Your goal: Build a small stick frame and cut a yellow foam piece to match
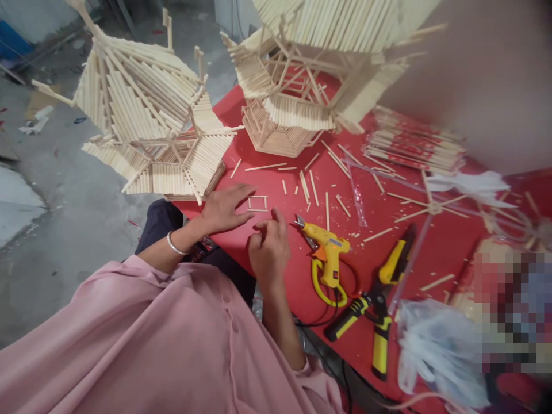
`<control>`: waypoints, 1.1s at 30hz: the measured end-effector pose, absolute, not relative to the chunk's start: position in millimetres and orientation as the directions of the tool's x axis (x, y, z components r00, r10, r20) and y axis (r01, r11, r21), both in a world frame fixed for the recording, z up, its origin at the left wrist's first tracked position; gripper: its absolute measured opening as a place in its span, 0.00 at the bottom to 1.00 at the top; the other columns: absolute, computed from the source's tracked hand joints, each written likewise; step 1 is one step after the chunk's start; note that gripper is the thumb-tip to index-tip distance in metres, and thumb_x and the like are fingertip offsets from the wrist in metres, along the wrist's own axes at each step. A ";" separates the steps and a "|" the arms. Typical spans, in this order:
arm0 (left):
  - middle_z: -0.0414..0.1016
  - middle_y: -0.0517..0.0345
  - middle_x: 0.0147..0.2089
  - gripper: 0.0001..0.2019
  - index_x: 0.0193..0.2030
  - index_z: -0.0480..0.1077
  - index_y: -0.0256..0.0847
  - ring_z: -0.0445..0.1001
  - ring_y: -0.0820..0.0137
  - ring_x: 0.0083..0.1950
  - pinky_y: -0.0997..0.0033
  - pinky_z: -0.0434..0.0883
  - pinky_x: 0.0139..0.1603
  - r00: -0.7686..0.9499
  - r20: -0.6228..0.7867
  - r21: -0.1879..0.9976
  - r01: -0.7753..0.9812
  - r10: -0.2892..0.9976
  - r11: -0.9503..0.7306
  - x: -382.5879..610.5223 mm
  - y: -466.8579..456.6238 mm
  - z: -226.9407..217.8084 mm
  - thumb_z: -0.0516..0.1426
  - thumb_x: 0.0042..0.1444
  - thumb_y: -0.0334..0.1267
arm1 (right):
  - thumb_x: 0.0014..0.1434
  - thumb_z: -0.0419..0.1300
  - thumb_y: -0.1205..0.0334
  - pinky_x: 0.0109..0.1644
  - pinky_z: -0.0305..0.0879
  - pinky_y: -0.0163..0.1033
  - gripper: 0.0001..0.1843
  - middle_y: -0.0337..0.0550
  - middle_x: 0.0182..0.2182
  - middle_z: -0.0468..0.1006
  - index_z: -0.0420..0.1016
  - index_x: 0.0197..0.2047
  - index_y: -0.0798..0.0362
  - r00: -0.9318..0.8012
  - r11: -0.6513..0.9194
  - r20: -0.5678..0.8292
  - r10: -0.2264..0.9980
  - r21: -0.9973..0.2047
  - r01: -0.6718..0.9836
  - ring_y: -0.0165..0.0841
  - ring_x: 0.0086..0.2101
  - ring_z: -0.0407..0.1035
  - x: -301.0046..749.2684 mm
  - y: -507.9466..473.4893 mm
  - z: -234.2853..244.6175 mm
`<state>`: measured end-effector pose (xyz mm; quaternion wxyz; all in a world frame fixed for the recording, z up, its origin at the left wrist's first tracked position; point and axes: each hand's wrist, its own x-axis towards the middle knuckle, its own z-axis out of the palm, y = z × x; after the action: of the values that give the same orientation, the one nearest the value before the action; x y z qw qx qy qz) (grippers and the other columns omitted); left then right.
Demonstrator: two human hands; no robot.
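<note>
A small rectangular frame of thin wooden sticks [259,210] lies flat on the red table, between my two hands. My left hand [225,208] is open at the frame's left side, fingers stretched toward it and holding nothing. Just below the frame is my right hand [271,247], its fingers apart and loosely bent, with nothing visible in them. To its right lies a yellow hot glue gun [328,244], nozzle pointing up and left. Loose stick pieces [314,188] are scattered beyond the frame.
Two tiered stick pagoda models [142,86] [293,109] stand at the table's far side. Black-and-yellow cutters [379,305] lie at right, near a clear plastic bag [440,351]. Packs of sticks [414,141] and a star-shaped stick piece [434,207] lie farther back.
</note>
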<state>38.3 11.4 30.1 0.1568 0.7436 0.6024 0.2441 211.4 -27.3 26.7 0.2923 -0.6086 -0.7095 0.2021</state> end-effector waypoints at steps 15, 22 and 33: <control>0.72 0.50 0.66 0.32 0.66 0.68 0.44 0.72 0.56 0.65 0.57 0.71 0.63 0.209 0.065 0.547 0.811 0.976 -0.210 46.7 20.9 33.3 0.64 0.55 0.48 | 0.54 0.51 0.70 0.56 0.67 0.49 0.11 0.53 0.63 0.69 0.71 0.37 0.49 -0.163 0.185 0.099 0.982 -0.707 0.683 0.40 0.58 0.68 220.6 -14.8 31.6; 0.73 0.51 0.64 0.33 0.67 0.67 0.45 0.73 0.56 0.64 0.57 0.71 0.62 0.249 0.005 0.550 0.808 0.969 -0.211 46.4 25.1 40.1 0.65 0.54 0.47 | 0.54 0.51 0.71 0.55 0.67 0.47 0.11 0.52 0.61 0.71 0.71 0.36 0.49 -0.160 0.210 0.138 0.977 -0.702 0.680 0.38 0.57 0.68 223.7 -21.0 29.2; 0.73 0.52 0.64 0.34 0.65 0.68 0.47 0.73 0.57 0.64 0.57 0.71 0.63 0.247 0.028 0.601 0.770 0.969 -0.213 43.5 27.5 39.3 0.67 0.51 0.46 | 0.55 0.52 0.71 0.55 0.68 0.48 0.10 0.52 0.60 0.72 0.72 0.36 0.50 -0.139 0.210 0.157 0.978 -0.709 0.673 0.39 0.57 0.68 223.9 -21.7 25.0</control>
<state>43.5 27.5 39.3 0.2423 0.7515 0.5784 0.2048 223.9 -21.7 25.0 0.3096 -0.5786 -0.7134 0.2458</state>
